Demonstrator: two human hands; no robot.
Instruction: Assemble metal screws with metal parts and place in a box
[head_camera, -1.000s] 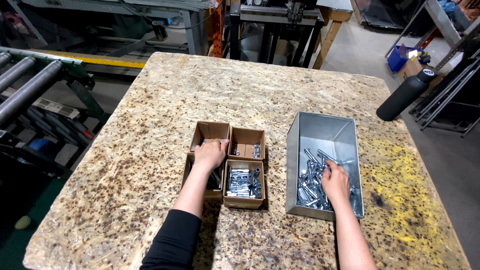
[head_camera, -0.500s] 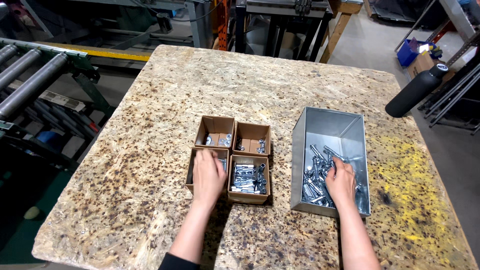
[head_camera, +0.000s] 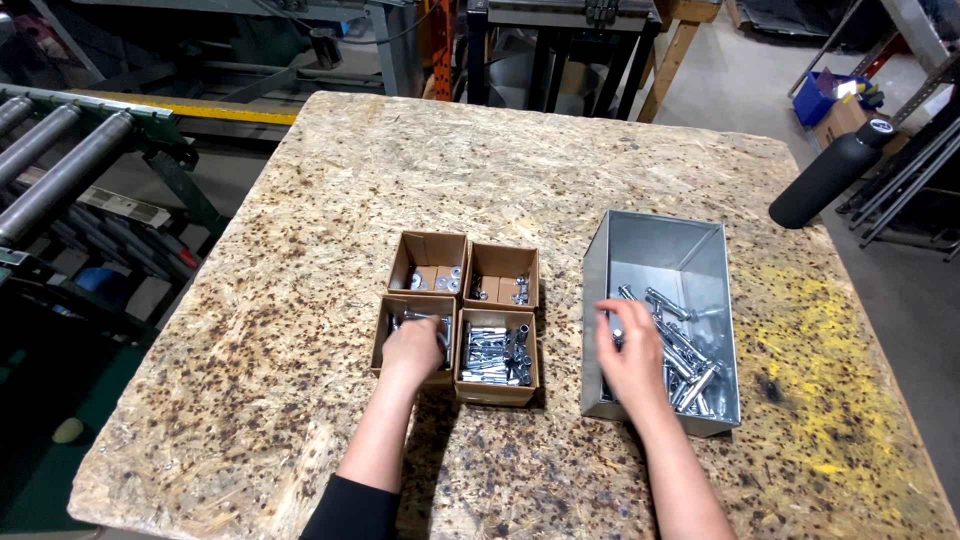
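Four small open cardboard boxes sit in a square on the speckled board table (head_camera: 300, 230). Washers lie in the far-left box (head_camera: 430, 262) and small parts in the far-right box (head_camera: 505, 268). The near-right box (head_camera: 495, 385) is full of silver fasteners. My left hand (head_camera: 412, 350) rests over the near-left box (head_camera: 384, 335) with its fingers curled down into it, hiding what they touch. My right hand (head_camera: 630, 358) is inside the left side of the grey metal bin (head_camera: 660, 235). Its fingers are pinched on a small silver fastener, beside a pile of bolts (head_camera: 680, 350).
A black bottle (head_camera: 825, 180) lies at the table's far right edge. A roller conveyor (head_camera: 60, 170) runs along the left, below table height. Metal stands and a blue crate (head_camera: 835, 95) are on the floor beyond the table.
My left hand drew back from the far-left box to the near-left box. My right hand slid from the middle of the bin to its left side.
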